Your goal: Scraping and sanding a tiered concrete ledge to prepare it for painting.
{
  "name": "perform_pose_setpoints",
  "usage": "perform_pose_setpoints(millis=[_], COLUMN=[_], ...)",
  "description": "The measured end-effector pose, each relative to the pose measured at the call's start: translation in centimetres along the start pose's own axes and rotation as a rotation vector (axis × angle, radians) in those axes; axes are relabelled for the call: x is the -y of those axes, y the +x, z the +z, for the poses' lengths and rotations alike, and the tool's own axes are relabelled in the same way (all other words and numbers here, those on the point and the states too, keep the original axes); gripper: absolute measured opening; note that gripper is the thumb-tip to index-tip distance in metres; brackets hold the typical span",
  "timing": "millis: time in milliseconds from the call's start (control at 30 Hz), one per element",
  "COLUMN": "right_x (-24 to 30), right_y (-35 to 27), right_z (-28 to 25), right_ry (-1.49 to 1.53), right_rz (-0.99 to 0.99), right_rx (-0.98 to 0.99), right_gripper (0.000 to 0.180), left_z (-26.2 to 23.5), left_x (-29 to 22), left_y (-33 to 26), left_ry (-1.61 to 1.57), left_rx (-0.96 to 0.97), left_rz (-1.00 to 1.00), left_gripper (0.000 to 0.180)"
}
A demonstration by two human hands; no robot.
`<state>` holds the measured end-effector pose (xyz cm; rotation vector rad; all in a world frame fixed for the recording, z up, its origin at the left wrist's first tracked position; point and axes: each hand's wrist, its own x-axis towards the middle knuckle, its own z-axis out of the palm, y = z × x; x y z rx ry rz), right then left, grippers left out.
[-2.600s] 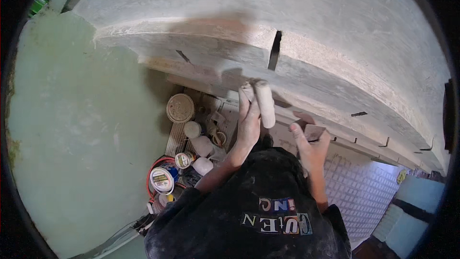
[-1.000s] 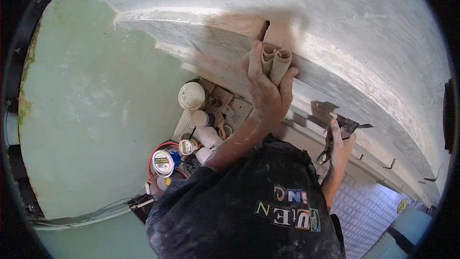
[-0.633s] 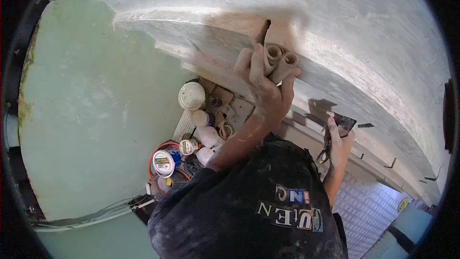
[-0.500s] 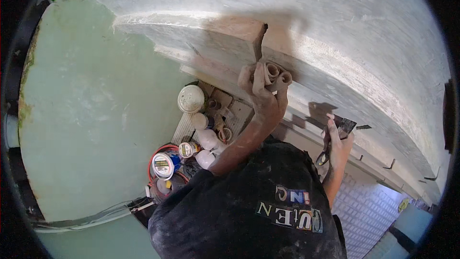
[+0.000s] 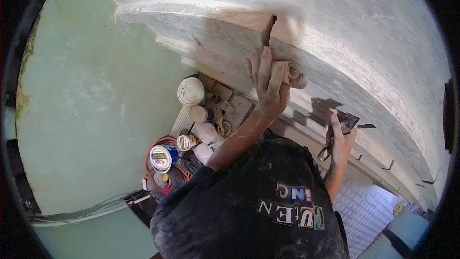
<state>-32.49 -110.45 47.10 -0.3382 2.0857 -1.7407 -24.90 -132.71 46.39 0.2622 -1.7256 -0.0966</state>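
Dusty fingers of my left hand (image 5: 269, 79) reach up the stepped grey plaster moulding (image 5: 225, 31), just below a dark-edged notch. Between thumb and palm that hand keeps a rolled sheet of beige sandpaper (image 5: 296, 74), its open coil facing right. Lower and to the right, my right hand (image 5: 342, 143) is closed around a putty knife (image 5: 350, 121). The knife's dark, flat blade points up beside the moulding, and its handle end shows below the fingers. Whether the left fingertips press on the plaster is hard to tell.
Down left stand a white-lidded bucket (image 5: 190, 91), a blue paint tub (image 5: 162, 158), smaller jars and pale bags on boards. An orange hose (image 5: 152, 152) loops round the tub. Metal brackets (image 5: 391, 165) stick out along the lower right. A green wall (image 5: 91, 100) fills the left.
My left hand has shifted slightly right, its fingers straightening upward, and the sandpaper roll has turned in its grasp. My right hand keeps the putty knife in nearly the same place.
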Motion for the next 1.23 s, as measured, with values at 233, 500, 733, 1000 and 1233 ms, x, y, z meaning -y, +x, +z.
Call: perform_pose_setpoints(millis=[233,500,733,1000,1233], right_x=[0.9,-0.4,-0.8,0.1,-1.5], right_y=[-0.2,0.4,-0.1,0.5,1.1], right_z=[0.0,-1.0,-0.9,-0.7,-1.0], right_ry=[0.033,0.034,-0.045,0.025,-0.035], right_rz=[0.04,0.015,0.004,0.051,0.056], right_rx=[0.035,-0.061,-0.016,-0.042,0.073], right_gripper=[0.026,0.027,0.027,0.025,0.033], left_z=[-1.9,2.4,1.6,0.0,4.7], left_x=[-1.6,-0.9,-1.4,-3.0,0.0], left_y=[9.1,-2.3,0.3,4.2,-4.0], left_ry=[0.084,-0.124,-0.143,-0.062,-0.25], left_rx=[0.095,-0.18,-0.123,-0.01,-0.249], left_rz=[0.122,-0.013,-0.008,-0.047,-0.008], left_gripper=[0.041,0.054,0.058,0.064,0.073])
